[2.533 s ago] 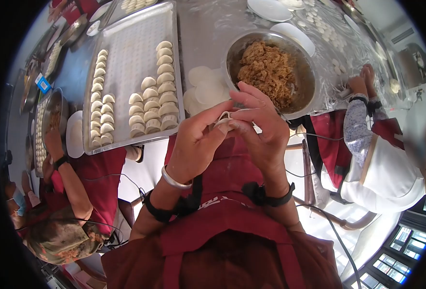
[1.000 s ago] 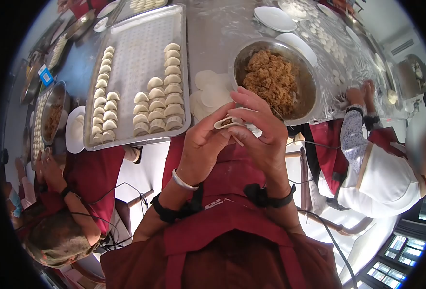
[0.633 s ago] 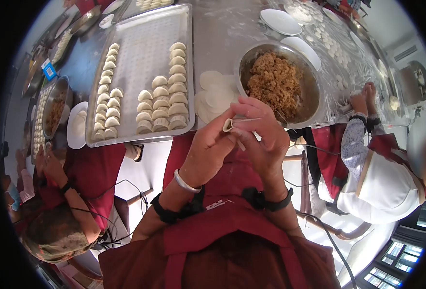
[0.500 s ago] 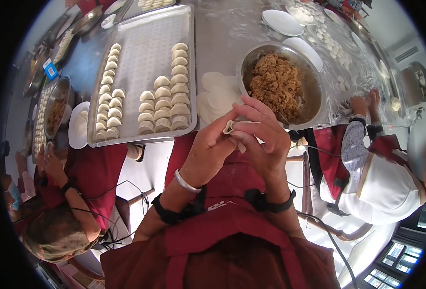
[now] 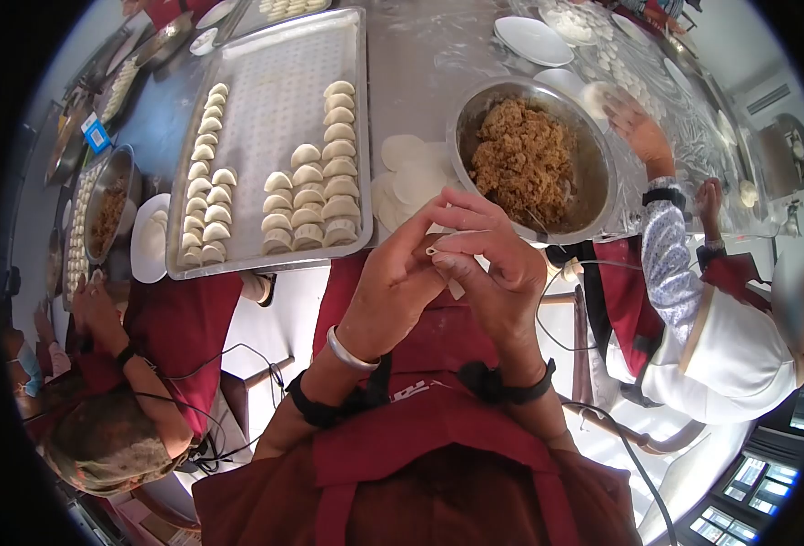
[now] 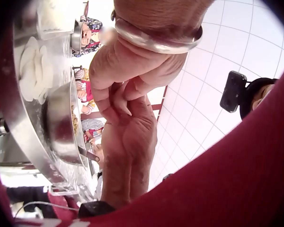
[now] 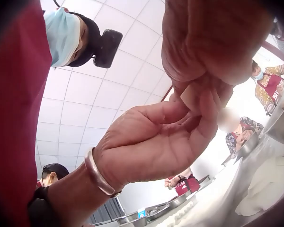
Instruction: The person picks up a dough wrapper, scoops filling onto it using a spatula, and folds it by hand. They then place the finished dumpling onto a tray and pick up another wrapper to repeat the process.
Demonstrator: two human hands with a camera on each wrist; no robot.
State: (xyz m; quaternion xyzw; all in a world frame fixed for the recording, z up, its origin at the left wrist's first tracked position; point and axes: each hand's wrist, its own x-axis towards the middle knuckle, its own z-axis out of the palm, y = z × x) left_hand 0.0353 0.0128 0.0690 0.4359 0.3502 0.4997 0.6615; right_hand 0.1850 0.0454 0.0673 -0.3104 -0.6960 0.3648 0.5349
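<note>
Both hands meet in front of the red apron, pinching one dumpling [image 5: 457, 288] between thumbs and fingers. My left hand [image 5: 386, 289], with a silver bangle at the wrist, holds its left side. On the other side, my right hand [image 5: 500, 273] presses the wrapper edge with thumb and forefinger. Only a small pale fold of the dough shows in the head view. The left wrist view has a strip of the dumpling [image 6: 120, 98] between the fingers, and a flat pale corner of dumpling dough [image 7: 191, 97] pokes out in the right wrist view. Its filling is hidden.
A metal tray [image 5: 279, 41] with rows of dumplings lies ahead left. Round wrappers [image 5: 402, 187] overlap beside a steel bowl [image 5: 602, 196] of brown filling [image 5: 522, 150]. At right, another person's hand [image 5: 640, 127] reaches over the table by a pale wrapper [image 5: 595, 98].
The wrapper's open end, with filling showing a second ago, has narrowed to a small fold between my fingers. The person at right has moved a hand forward toward the bowl.
</note>
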